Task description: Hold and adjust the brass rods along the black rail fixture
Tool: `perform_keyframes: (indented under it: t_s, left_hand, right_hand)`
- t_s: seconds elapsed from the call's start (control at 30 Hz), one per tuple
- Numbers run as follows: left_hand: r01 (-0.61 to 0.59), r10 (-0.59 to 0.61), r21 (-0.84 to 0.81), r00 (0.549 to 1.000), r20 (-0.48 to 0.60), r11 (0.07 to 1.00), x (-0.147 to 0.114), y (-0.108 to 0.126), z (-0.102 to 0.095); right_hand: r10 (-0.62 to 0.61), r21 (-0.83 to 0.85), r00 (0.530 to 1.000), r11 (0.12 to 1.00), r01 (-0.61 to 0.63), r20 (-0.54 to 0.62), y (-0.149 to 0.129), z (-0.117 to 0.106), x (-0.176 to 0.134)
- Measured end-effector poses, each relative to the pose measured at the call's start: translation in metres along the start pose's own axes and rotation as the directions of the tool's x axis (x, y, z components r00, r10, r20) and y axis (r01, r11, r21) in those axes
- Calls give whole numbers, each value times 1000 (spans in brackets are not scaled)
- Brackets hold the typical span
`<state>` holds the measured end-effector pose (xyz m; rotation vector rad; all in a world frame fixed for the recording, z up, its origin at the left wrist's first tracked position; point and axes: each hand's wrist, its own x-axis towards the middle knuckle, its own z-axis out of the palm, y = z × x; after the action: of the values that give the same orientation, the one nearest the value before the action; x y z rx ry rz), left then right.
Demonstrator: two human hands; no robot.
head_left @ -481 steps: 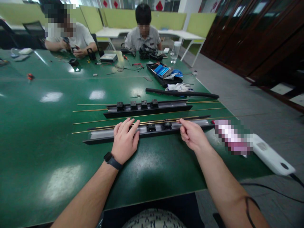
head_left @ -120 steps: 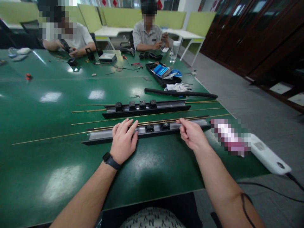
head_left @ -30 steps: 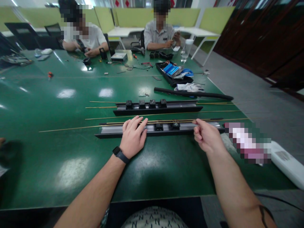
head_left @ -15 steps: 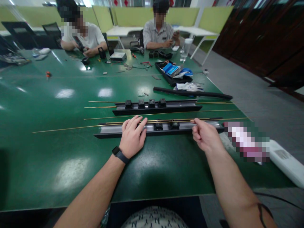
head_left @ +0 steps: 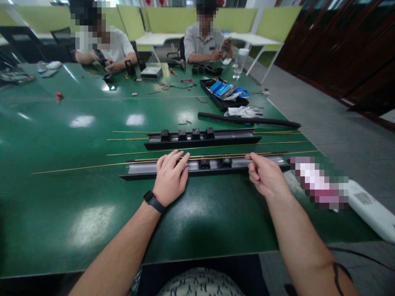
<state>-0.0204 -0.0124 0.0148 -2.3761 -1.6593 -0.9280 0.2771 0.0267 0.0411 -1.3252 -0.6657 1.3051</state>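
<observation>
A long black channel (head_left: 145,169) with a pale inside lies across the near part of the green table. Two small black blocks, one a block (head_left: 204,162) near its middle, sit in it between my hands. Thin brass-coloured rods (head_left: 216,156) run along its far edge, and one long rod sticks out well past its left end. My left hand (head_left: 171,176) rests over the channel with fingers stretched out and slightly apart, its fingertips by the rods. My right hand (head_left: 263,172) is closed in a pinch at the channel's right part, thumb and forefinger on a thin rod.
Behind lies a second black channel (head_left: 200,142) holding several black blocks, with more thin rods around it. Farther back are a black strip (head_left: 247,119), white gloves (head_left: 243,111) and a black tray (head_left: 212,92) with blue items. Two people sit across the table.
The long rod's left end reaches a little farther left past the channel. Both hands keep nearly the same places and poses; the whole view has shifted slightly.
</observation>
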Motion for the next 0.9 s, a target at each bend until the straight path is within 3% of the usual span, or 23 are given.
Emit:
perform_keyframes:
  t_s: [0.13,0.33,0.53,0.73,0.9]
  left_hand:
    - [1,-1,4,1000,2,1000,0,0,0]
    - [3,-3,2,1000,0,1000,-1,-1,0]
    - [3,-3,5,1000,2,1000,0,-1,1]
    - [-1,1,15,1000,-1,1000,0,-1,2]
    - [-2,2,18,1000,-3,1000,0,0,1]
  right_hand:
    - [40,-12,999,999,-40,36,1,1,0]
    - [-11,19,998,1000,12,-58,1,-1,2]
    - [51,-14,997,999,-51,53,1,1,-1]
    - [9,27,999,1000,-7,-41,1,0,1]
    - [35,7,999,999,-35,20,1,2,-1]
